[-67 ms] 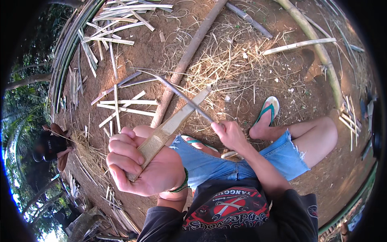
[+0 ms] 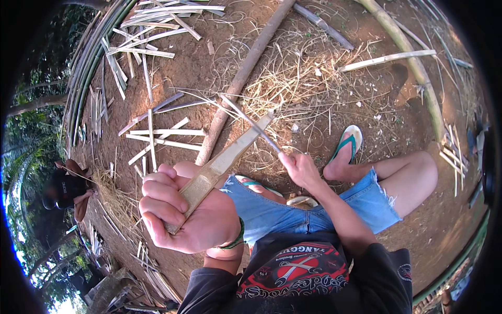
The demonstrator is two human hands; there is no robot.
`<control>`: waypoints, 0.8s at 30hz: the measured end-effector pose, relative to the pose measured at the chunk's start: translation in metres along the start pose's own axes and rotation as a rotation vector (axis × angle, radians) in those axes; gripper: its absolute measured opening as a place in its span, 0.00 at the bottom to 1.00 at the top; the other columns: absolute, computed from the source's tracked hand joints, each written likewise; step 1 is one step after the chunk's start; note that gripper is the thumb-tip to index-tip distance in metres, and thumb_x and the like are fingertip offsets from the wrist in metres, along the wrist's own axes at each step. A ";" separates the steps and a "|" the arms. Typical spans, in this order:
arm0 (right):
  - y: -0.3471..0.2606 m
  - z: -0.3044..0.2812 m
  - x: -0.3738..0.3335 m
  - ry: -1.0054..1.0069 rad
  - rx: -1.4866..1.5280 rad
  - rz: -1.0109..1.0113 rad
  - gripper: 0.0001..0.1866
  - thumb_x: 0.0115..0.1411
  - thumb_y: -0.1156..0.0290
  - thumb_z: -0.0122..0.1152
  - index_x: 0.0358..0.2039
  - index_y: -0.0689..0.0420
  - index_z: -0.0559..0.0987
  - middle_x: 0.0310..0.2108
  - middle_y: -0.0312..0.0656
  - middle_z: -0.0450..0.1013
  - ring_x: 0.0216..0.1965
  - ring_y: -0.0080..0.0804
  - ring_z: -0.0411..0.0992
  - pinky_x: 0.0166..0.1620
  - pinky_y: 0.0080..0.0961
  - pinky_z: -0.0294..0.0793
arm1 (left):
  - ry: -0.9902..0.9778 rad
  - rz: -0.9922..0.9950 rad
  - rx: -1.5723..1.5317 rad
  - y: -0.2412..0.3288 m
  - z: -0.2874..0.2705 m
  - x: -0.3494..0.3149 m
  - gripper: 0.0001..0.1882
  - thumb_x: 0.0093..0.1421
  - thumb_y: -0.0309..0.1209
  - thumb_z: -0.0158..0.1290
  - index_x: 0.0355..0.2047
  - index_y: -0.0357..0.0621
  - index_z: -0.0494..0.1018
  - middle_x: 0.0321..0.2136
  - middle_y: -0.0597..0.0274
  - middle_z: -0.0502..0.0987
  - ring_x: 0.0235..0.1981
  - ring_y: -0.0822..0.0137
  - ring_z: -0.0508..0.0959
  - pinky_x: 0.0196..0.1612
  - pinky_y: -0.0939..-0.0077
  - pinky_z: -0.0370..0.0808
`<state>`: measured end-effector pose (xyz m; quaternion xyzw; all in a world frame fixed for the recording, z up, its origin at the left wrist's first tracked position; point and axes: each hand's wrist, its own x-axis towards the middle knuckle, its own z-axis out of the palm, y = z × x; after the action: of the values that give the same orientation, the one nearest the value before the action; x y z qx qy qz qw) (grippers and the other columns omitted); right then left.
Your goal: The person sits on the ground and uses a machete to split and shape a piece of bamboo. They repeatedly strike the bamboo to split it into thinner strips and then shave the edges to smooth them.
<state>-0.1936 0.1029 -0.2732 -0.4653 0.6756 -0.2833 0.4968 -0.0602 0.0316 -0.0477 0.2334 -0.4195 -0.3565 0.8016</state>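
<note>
My left hand (image 2: 201,214) is closed round the wide end of a pale, flat bamboo piece (image 2: 222,159), palm turned up. The piece tapers away from me to a narrow, rough tip. In my right hand (image 2: 303,170) is a slim knife (image 2: 265,137), its handle hidden inside the fist. The blade crosses the bamboo near the narrow end and points to the far left; whether its edge bites into the surface cannot be made out.
Bamboo strips (image 2: 166,133) lie on the dirt at the left, with more piled beyond. A brown pole (image 2: 246,68) runs across the ground ahead, beside curly shavings (image 2: 293,83). A thick bamboo pole (image 2: 413,63) lies right. Another person (image 2: 70,186) sits far left.
My right hand has shifted slightly right, drawing the knife back so its tip reaches less far left. The left hand and bamboo piece stay almost still.
</note>
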 end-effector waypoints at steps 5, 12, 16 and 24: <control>0.001 -0.006 0.002 -0.016 0.031 0.021 0.32 0.66 0.45 0.52 0.22 0.66 0.75 0.13 0.53 0.64 0.18 0.53 0.68 0.26 0.44 0.64 | -0.069 0.062 0.014 -0.011 -0.002 0.002 0.19 0.68 0.38 0.36 0.18 0.53 0.52 0.19 0.69 0.52 0.27 0.70 0.56 0.46 0.67 0.62; -0.022 -0.009 0.004 -0.030 0.092 -0.051 0.32 0.66 0.45 0.54 0.21 0.65 0.76 0.15 0.55 0.69 0.22 0.57 0.72 0.28 0.45 0.69 | 0.027 0.041 0.063 -0.009 0.004 0.007 0.19 0.68 0.37 0.38 0.18 0.53 0.52 0.19 0.69 0.51 0.27 0.70 0.56 0.45 0.67 0.62; -0.028 -0.014 0.001 -0.003 0.018 -0.129 0.31 0.66 0.47 0.54 0.22 0.65 0.76 0.14 0.54 0.66 0.18 0.53 0.68 0.26 0.44 0.66 | -0.014 0.050 0.050 -0.010 0.002 0.008 0.19 0.68 0.37 0.37 0.18 0.54 0.51 0.19 0.69 0.51 0.27 0.70 0.55 0.45 0.67 0.63; -0.009 -0.012 0.010 -0.020 -0.025 -0.052 0.33 0.65 0.42 0.53 0.20 0.64 0.75 0.14 0.55 0.68 0.21 0.56 0.70 0.29 0.47 0.68 | 0.031 0.049 0.070 -0.009 0.004 0.003 0.19 0.68 0.37 0.37 0.18 0.53 0.52 0.19 0.69 0.51 0.26 0.70 0.55 0.44 0.69 0.62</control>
<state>-0.2023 0.0891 -0.2651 -0.4919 0.6617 -0.2828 0.4901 -0.0660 0.0229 -0.0496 0.2564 -0.4250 -0.3179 0.8078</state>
